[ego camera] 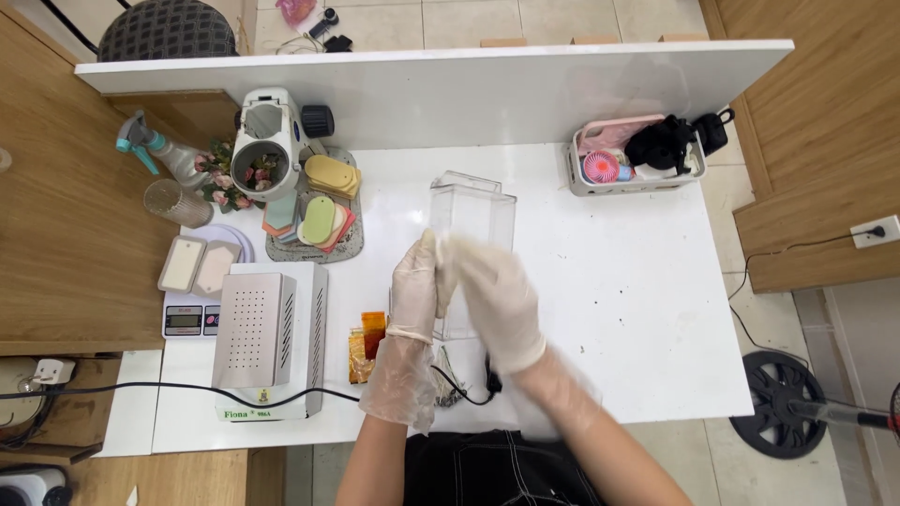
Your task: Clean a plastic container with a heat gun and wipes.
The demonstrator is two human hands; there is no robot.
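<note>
Gloved left hand (413,290) and right hand (492,300), fingers loosely open, touch each other before a clear box (473,220).

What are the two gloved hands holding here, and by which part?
Nothing that can be made out. The left hand and right hand meet in front of the clear plastic container; whether either touches it cannot be told.

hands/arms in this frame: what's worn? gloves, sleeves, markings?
Both the left hand and right hand wear thin, translucent whitish disposable gloves, loose and wrinkled, with long baggy cuffs running partway up the forearms. Above the cuffs the arms are bare: no sleeves in view. No watch, jewellery, cables or markings visible.
</note>
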